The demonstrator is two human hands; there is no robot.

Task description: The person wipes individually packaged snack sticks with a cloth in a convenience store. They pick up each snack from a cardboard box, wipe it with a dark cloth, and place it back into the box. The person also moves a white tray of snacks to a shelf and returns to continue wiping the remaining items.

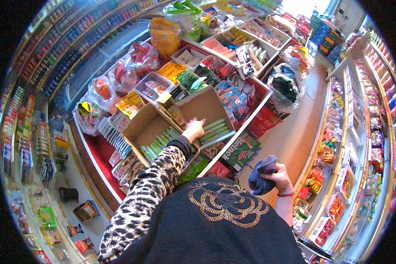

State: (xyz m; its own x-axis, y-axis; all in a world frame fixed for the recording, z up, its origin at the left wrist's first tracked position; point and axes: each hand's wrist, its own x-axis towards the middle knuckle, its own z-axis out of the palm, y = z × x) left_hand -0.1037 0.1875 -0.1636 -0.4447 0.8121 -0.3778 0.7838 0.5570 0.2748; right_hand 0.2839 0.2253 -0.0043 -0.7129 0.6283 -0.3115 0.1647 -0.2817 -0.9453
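My left hand (193,130), at the end of a leopard-print sleeve, reaches over an open cardboard box (211,105) holding a row of slim green-and-white packets (213,131). Its fingers look partly stretched out near the box's inner side, with nothing visible in them. Beside it on the left stands a second open cardboard box (138,121) with similar green packets (160,143) in its bottom. Off to the right, clear of the display, my right hand (282,179) is closed around a bunched dark blue-grey cloth (262,175).
Around the boxes, a red-and-white display counter (262,103) carries many snack packets and a clear plastic tub (154,86). A green carton (241,152) stands below its right edge. Stocked shelves (334,145) line the right, and more shelves (42,145) the left.
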